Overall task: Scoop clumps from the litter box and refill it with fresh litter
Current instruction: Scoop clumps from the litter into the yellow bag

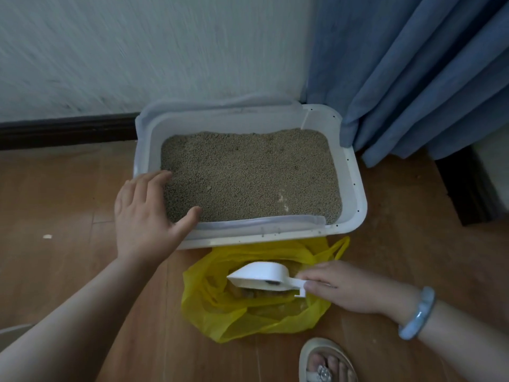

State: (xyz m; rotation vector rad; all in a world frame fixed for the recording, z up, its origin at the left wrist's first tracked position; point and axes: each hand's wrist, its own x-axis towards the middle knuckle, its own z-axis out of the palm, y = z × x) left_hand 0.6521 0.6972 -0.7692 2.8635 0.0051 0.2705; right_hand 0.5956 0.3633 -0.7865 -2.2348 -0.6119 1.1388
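So the white rectangular plastic litter box (pixel 355 188) sits on the brown wooden floor (pixel 68 202) against the wall, with tan granular litter (pixel 248 175) spread fairly evenly inside it. The person's left hand (pixel 146 216) lies flat on the box's near-left corner, fingers spread and thumb along the front rim, looks like it's just steadying the box. Right in front of the box is a crumpled yellow plastic bag (pixel 209 312), and the right hand (pixel 347 288) pinches the handle of a white plastic scoop (pixel 259 274), tipped over the bag's mouth. Brownish clumps (pixel 256 295) sit in the bag under it. Looks like the dumping step. To do it well, the scoop should be low and well inside the opening, since the bag's edges are floppy and could fold in, then turned fully over with a small shake so nothing lands on the floor beside the box.
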